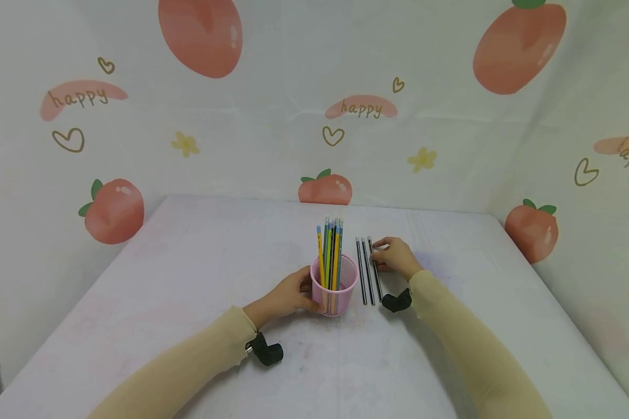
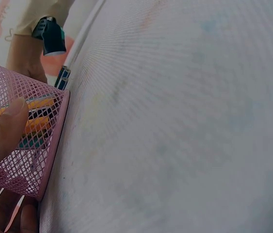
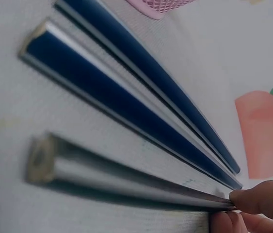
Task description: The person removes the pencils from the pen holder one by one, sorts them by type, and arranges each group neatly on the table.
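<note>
A pink mesh cup stands upright on the white table, filled with several coloured pencils. My left hand grips the cup's left side, thumb against the mesh. Three dark pencils lie side by side just right of the cup. My right hand pinches the far end of the rightmost dark pencil, fingertips on its tip; the pencil still lies on the table.
The white table is walled by a peach-printed backdrop at the back and both sides. Black wrist cameras sit at each wrist.
</note>
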{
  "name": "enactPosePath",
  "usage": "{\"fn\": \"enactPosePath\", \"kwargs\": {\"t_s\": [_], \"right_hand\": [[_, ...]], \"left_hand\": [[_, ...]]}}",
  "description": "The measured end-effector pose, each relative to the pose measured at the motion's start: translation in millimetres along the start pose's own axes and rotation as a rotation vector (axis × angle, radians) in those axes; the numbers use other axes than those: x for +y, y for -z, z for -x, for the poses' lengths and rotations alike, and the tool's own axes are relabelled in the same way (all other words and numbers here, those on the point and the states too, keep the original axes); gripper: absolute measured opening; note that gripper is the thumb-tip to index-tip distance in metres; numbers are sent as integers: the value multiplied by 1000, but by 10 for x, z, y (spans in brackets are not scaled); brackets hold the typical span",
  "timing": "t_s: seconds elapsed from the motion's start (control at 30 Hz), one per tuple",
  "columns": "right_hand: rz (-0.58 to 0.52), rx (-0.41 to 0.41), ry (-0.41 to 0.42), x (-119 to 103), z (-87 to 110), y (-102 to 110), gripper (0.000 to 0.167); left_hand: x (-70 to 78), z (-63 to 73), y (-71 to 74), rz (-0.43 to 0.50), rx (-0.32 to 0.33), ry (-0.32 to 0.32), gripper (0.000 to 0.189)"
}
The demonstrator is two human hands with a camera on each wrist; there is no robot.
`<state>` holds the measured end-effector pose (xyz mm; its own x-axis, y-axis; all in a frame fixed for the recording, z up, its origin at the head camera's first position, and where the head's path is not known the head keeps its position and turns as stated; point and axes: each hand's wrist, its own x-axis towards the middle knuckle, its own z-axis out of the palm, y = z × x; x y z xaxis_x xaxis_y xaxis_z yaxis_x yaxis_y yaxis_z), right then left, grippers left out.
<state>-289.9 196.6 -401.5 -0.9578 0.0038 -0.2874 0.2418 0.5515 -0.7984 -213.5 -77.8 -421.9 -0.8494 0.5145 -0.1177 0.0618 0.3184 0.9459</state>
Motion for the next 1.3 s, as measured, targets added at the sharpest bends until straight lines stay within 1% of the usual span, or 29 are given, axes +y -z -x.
{"fn": "enactPosePath", "kwargs": {"t_s": [0.17,0.37,0.8,1.03,1.3], "right_hand": [[33,0,6,-8,4,-1,43],[35,0,20,-4,0,2,44],[-4,-13,-5,-9,-5,10,45],[-36,-19,-9,10,-27,8,46],[-58,-20,-17,40,-45,6,47]], "left_hand": [[16,8,-3,-6,4,-4,83],[15,13,-6,-8,9,-2,82],[7,7,-6,-11,10,-10,84],[7,7,-4,-20,17,-3,84],[15,11,0,-5,13,9,87]]}}
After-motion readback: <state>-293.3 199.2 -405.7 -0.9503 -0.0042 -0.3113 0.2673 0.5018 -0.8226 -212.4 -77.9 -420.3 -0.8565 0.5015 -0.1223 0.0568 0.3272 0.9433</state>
